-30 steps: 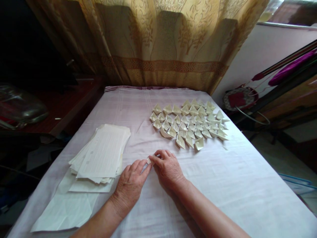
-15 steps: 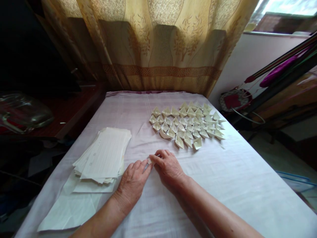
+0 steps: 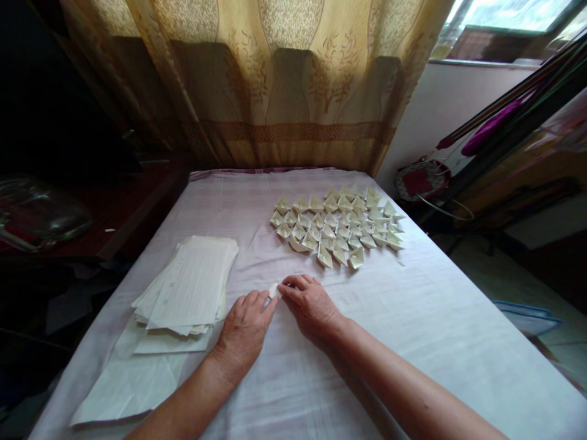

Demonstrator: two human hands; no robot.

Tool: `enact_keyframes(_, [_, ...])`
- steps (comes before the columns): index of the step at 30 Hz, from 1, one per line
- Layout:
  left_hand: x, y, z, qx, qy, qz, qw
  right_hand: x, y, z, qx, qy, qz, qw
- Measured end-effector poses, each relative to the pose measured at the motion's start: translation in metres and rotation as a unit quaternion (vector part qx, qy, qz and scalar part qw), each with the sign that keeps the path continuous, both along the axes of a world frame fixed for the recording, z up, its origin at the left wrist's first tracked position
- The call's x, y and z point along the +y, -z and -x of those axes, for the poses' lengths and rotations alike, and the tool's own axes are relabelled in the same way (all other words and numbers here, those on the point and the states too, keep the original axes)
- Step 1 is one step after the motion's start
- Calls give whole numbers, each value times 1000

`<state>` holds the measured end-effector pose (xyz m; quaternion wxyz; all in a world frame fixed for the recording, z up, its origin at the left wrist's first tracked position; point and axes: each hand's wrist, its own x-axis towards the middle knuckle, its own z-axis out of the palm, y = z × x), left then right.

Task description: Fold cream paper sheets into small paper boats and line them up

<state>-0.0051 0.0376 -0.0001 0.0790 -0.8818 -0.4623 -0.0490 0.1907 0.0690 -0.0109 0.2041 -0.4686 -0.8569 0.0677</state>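
My left hand [image 3: 245, 330] and my right hand [image 3: 309, 305] meet at the middle of the white cloth-covered table [image 3: 413, 330]. Between their fingertips they pinch a small folded piece of white paper [image 3: 274, 289], pressed down on the cloth. Most of the piece is hidden under the fingers. Beyond the hands lie several small folded paper boats [image 3: 337, 226] in rows. To the left of my left hand sits a stack of lined paper sheets [image 3: 190, 287].
A larger white sheet [image 3: 123, 385] lies under the stack near the table's left front edge. A patterned curtain [image 3: 284, 85] hangs behind the table. Dark furniture with a glass vessel [image 3: 41, 214] stands left; poles and a red round object [image 3: 424, 180] stand right.
The hands stay pinched on the small paper. The camera has shifted a little, so the table's contents sit slightly left and higher.
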Motion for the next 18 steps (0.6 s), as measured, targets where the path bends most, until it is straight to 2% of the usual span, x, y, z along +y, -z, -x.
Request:
enact_keyframes(3, [-1, 3, -2, 3, -2, -22, 1000, -3, -3, 5, -67, 8, -16, 998])
enact_keyframes(8, [-2, 3, -6, 13, 2, -10, 1000, 5, -18, 13, -175, -76, -14, 981])
enact_keyframes(14, [-5, 1, -4, 14, -7, -16, 1000, -6, -14, -4, -102, -80, -13, 991])
enact_keyframes(18, [-3, 2, 9, -3, 26, -6, 1000, -14, -8, -7, -86, -57, -18, 994])
